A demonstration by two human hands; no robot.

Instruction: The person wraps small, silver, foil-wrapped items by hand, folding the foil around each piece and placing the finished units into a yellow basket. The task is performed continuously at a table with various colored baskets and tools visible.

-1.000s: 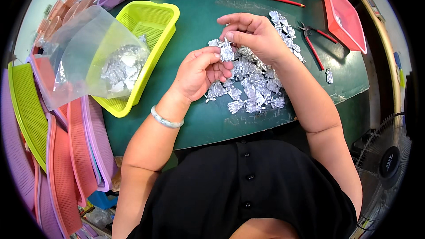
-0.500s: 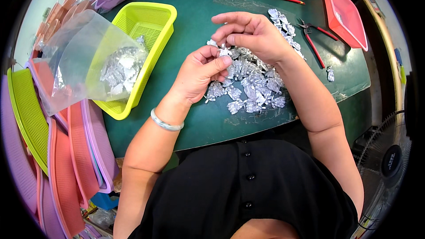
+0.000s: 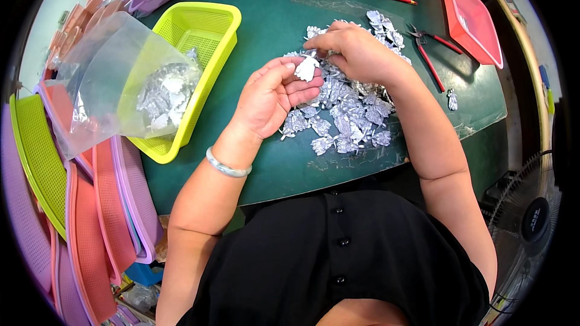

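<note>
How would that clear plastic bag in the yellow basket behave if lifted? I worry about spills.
The clear bag looks thin and crumpled, so probably floppy. The silvery pieces pooled low would likely make it sag. Its mouth appears open, so tilting might spill them into the yellow basket.

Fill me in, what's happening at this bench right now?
A person is working through a pile of small silvery foil pieces on a green table. The left hand, palm up, holds one piece at its fingertips. The right hand rests on the pile, fingers pinching among the pieces. A clear bag with more pieces sits in a yellow-green basket. Red-handled pliers lie unused.
</note>
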